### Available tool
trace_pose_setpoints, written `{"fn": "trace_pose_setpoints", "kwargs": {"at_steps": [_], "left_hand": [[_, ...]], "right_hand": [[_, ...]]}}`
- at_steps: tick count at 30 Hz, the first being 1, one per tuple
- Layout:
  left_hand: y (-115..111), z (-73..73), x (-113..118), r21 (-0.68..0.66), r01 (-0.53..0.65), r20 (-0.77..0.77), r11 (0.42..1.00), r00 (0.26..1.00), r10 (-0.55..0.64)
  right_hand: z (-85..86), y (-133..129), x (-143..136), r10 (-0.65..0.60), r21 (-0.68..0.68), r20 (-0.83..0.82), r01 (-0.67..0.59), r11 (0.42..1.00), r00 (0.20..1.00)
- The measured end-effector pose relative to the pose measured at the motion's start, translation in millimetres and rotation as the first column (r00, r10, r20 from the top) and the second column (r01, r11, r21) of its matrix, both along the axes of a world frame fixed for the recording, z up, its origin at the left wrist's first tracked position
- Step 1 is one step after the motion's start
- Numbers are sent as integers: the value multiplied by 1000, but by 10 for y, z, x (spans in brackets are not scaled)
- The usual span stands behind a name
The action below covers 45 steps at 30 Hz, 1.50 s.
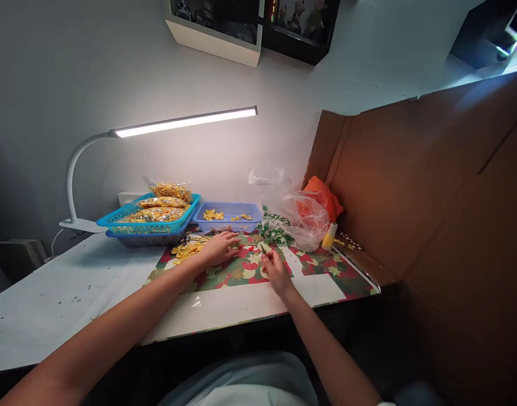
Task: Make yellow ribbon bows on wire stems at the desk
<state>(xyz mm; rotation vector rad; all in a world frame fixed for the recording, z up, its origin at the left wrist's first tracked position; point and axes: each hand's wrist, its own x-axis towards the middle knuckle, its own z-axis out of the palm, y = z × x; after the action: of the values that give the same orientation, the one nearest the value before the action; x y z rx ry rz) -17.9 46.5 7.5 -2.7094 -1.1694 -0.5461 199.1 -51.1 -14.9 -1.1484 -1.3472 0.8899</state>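
Observation:
My left hand (219,248) reaches over the patterned mat, palm down, with its fingers stretched forward and apart. Just left of it lies a loose pile of small yellow pieces (188,250); the hand hides part of that area. My right hand (276,270) is closed in a pinch around a thin dark stick-like piece (263,248), whose exact kind is too small to tell. Its tip points up and left, above the mat (233,276) with its red, green and cream print.
Behind the hands stand a blue-violet basket (228,226) with yellow pieces and a turquoise basket (146,228) holding filled clear bags. Crumpled plastic bags (301,220) and a yellow bottle (329,237) are at the right, beside tall cardboard (411,186). A lamp (186,121) overhangs the table.

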Motion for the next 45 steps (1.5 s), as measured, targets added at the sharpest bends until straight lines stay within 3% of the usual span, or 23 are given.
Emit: {"fn": "trace_pose_setpoints", "kwargs": {"at_steps": [2,6,10,14,17,19,21,22,25,30,33,37,40,45], "left_hand": [[-24,-39,68,-23,-7,-2,1000,1000,7],[-49,-82,61,18,-14,56,1000,998,13],[-46,-115,-15,50,-52,115,997,992,46],[-63,-93,-48,50,-102,168,993,981,93],[-102,-35,-74,111,-179,224,978,963,151],[-131,-7,-105,150,-262,263,953,940,217],[-153,0,-141,157,-343,289,926,913,289],[-161,-3,-157,145,-374,295,916,900,321],[-172,-23,-183,92,-429,303,898,872,386],[-172,-32,-162,33,-428,348,903,852,391],[-162,-35,-146,21,-368,386,929,861,332],[-146,-79,-78,-10,-134,433,991,893,125],[-146,-129,14,-74,18,459,997,888,18],[-170,-124,109,-244,57,511,968,856,79]], "right_hand": [[113,121,195,-59,6,281,60,998,958],[250,280,445,-149,23,723,192,981,675],[238,316,499,-161,55,878,238,970,450],[276,335,434,-178,76,912,274,959,369],[381,462,224,-175,105,885,181,978,432],[451,624,4,-110,99,865,49,994,489],[495,822,-226,-27,36,833,-5,999,552],[502,921,-326,-2,-4,793,8,1000,609],[471,1160,-508,26,-80,756,53,995,654],[361,1258,-464,0,-89,636,73,993,772],[332,1202,-374,-6,-69,482,45,997,876],[296,1079,-298,37,-2,190,-37,999,981],[259,981,-280,93,40,-5,-92,995,996],[257,885,-284,178,60,-177,-170,984,968]]}}
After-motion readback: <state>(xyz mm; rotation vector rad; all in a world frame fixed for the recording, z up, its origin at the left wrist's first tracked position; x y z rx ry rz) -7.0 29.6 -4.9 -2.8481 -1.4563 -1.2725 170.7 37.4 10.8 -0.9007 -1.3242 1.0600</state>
